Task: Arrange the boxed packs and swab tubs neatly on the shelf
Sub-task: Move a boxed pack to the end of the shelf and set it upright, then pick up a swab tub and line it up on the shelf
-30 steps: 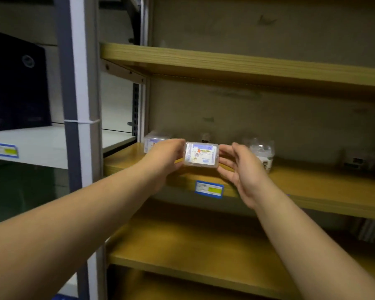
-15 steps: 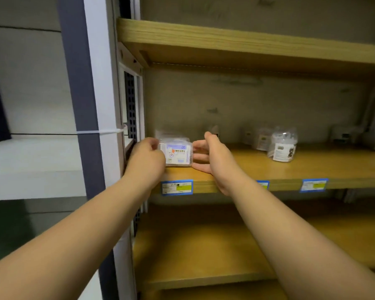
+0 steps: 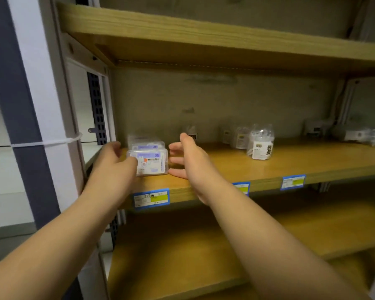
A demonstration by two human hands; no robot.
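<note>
A clear boxed pack point(image 3: 153, 163) with a blue and white label stands at the left end of the middle wooden shelf point(image 3: 290, 163). My left hand point(image 3: 115, 167) grips its left side, thumb across the front. Right behind it stand more boxed packs point(image 3: 147, 145) of the same kind. My right hand point(image 3: 188, 161) is open just to the right of the front pack, fingers spread, a small gap between them and the pack. Further right on the shelf a clear swab tub point(image 3: 260, 144) stands upright, with two smaller tubs point(image 3: 239, 137) behind it.
A grey and white upright post point(image 3: 30, 105) borders the shelf on the left. Blue and yellow price labels point(image 3: 151, 199) line the shelf edge. Blurred packs point(image 3: 355, 135) lie at the far right, and a small item point(image 3: 191, 133) stands by the back wall. Wooden shelves run above and below.
The pack went left along the shelf and now stands in front of the other packs. My right hand has come off its right side and opened.
</note>
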